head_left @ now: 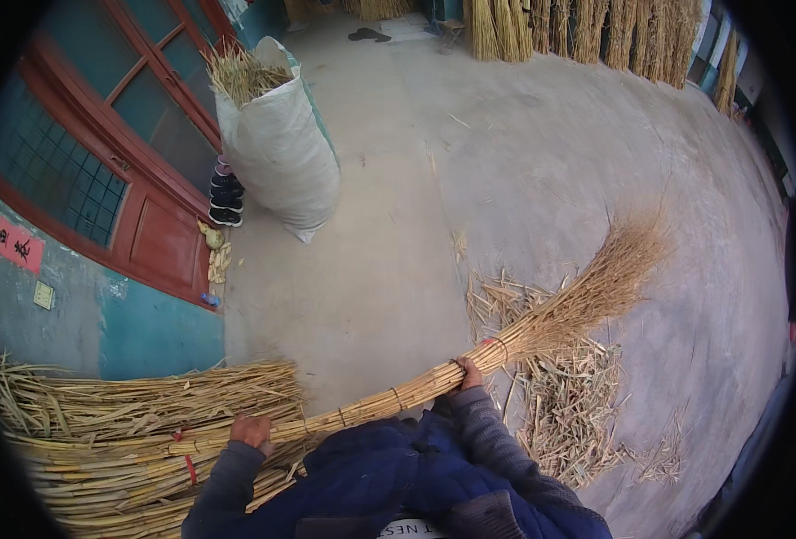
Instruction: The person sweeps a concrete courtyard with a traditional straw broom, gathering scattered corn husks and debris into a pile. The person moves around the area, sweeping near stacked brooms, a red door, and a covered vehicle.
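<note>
A long straw broom (393,395) lies across in front of me, bound at several places along its stalk handle. Its brushy head (609,269) fans out to the upper right. My right hand (470,374) is closed round the handle just below the head. Farther down the handle, my left hand (252,432) is closed on it, its fingers partly hidden. Under and beside the handle's left end lies a big pile of cut stalks (137,400), with red ties (190,467) showing near my left hand.
Chopped stalk scraps (573,404) litter the concrete floor (542,153) below the broom head. A white sack (281,162) stuffed with stalks stands by the red door (160,225), with stacked shoes (226,198) beside it. Tall bundles (587,31) lean at the far side.
</note>
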The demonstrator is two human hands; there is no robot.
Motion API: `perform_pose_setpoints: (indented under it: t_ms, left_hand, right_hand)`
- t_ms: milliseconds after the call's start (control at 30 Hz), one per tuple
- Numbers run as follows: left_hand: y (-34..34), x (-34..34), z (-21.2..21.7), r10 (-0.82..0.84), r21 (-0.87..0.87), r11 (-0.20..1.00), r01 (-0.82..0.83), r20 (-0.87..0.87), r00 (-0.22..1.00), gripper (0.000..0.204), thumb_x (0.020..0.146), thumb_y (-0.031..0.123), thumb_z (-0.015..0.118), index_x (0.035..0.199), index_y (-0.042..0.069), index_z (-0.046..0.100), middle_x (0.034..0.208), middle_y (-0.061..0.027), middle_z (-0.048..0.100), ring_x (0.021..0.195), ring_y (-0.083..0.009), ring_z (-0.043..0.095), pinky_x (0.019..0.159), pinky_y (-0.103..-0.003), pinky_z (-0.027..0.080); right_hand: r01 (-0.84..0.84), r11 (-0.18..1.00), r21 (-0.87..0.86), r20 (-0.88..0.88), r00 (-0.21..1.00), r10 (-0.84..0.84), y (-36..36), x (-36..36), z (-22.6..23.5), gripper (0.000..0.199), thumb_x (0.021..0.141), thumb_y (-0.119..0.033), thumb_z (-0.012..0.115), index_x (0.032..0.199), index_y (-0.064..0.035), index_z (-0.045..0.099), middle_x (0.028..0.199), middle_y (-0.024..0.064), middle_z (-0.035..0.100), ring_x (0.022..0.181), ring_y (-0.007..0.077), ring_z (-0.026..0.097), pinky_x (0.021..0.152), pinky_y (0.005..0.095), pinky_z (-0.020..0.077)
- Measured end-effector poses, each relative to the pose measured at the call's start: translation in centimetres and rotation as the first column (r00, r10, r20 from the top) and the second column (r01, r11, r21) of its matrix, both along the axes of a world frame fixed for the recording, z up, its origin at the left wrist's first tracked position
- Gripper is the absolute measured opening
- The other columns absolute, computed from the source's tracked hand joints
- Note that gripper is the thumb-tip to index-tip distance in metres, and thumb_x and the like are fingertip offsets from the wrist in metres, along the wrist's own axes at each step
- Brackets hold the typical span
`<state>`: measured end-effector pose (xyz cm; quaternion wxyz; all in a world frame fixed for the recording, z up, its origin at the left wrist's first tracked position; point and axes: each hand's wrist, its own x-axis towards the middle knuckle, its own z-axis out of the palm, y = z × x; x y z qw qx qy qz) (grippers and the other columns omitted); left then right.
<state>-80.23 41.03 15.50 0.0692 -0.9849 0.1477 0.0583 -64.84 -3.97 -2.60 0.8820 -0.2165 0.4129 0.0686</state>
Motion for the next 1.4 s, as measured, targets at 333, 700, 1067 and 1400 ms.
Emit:
perform_pose_setpoints:
  t_ms: [333, 700, 1067, 1400]
  left_hand:
    - [-7.4, -5.9, 5.8, 0.676, 0.258, 0.71, -0.655, 0.011, 0.737, 0.046, 0.051, 0.032, 0.081, 0.081, 0.01, 0.055, 0.064, -0.0118, 0.055, 0.062, -0.0313, 0.055, 0.072, -0.049, 0.043]
    - [-8.7, 8.8, 7.6, 0.624, 0.352, 0.733, -0.583, -0.007, 0.781, 0.037, 0.057, 0.029, 0.072, 0.072, 0.005, 0.048, 0.055, -0.0128, 0.052, 0.053, -0.0325, 0.054, 0.067, -0.047, 0.042]
    - [0.6, 28.9, -0.1, 0.257, 0.037, 0.959, -0.281, -0.53, 0.808, 0.03, 0.061, 0.027, 0.067, 0.076, 0.004, 0.054, 0.055, -0.012, 0.058, 0.054, -0.031, 0.06, 0.058, -0.043, 0.044]
    - [9.8, 31.7, -0.5, 0.433, 0.103, 0.9, -0.424, -0.334, 0.837, 0.042, 0.046, 0.031, 0.081, 0.075, 0.012, 0.058, 0.06, -0.0085, 0.057, 0.059, -0.0285, 0.057, 0.068, -0.041, 0.044]
  right_hand:
    - [-0.515, 0.852, 0.095, 0.067, 0.857, 0.51, 13.2, 16.5, 0.9, 0.029, 0.07, -0.016, 0.067, 0.09, 0.0007, 0.057, 0.079, 0.0119, 0.06, 0.071, 0.0258, 0.061, 0.067, 0.0394, 0.0546]
    - [-0.783, 0.595, 0.18, 0.064, 0.613, 0.787, 24.6, 30.1, -7.2, 0.03, 0.073, -0.026, 0.065, 0.09, -0.0025, 0.058, 0.077, 0.0121, 0.061, 0.071, 0.0283, 0.062, 0.068, 0.0423, 0.0539]
    - [-0.464, 0.876, 0.134, -0.283, 0.829, 0.482, 9.4, 33.2, -15.8, 0.023, 0.075, -0.018, 0.06, 0.094, -0.0067, 0.054, 0.085, 0.0123, 0.057, 0.08, 0.0324, 0.059, 0.08, 0.0527, 0.0515]
    - [-0.387, 0.899, 0.202, -0.129, 0.9, 0.417, 16.5, 39.3, -9.4, 0.021, 0.077, -0.017, 0.063, 0.09, -0.001, 0.059, 0.085, 0.0126, 0.062, 0.08, 0.0294, 0.062, 0.077, 0.0437, 0.0531]
